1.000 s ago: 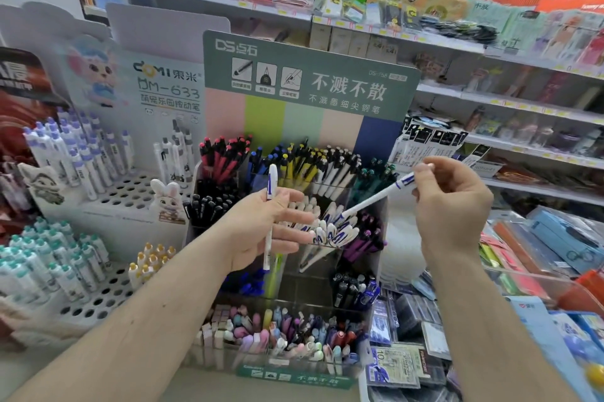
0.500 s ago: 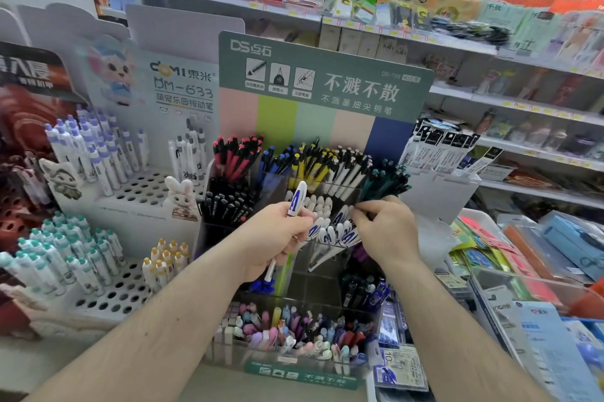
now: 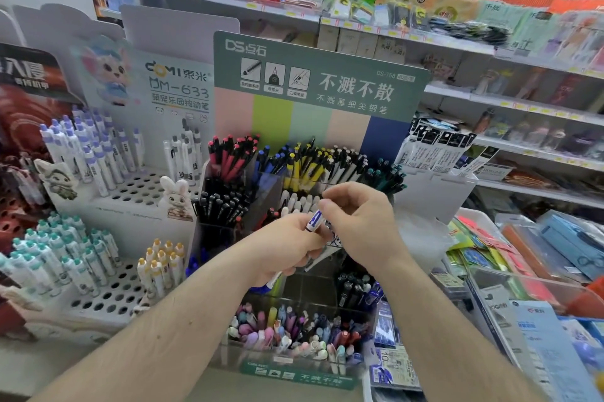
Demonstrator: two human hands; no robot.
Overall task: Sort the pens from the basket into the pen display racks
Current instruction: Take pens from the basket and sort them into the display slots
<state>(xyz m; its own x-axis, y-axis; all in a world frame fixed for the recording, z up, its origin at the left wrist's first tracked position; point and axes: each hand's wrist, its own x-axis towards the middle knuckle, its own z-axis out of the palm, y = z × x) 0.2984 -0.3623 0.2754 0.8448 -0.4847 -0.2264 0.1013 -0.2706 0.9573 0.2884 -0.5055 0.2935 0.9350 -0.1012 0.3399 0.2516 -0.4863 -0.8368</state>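
Half a second ago the right hand (image 3: pixel 362 225) pinched pens in the acrylic pen rack (image 3: pixel 294 359); now its fingers (image 3: pixel 327 205) close on the cap of the white-and-blue pen (image 3: pixel 314 221) clenched in the left hand (image 3: pixel 287 244), just before the rack's middle tier. Probably a handover. The pen's long axis runs steeply, cap up-right.

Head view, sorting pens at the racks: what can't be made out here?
- Basket: not in the head view.
- White-and-blue pen: barrel hidden in the left hand.
- Rack compartment behind both hands: covered by the right hand.
- Price tags on the shelf: too small and blurred to read.
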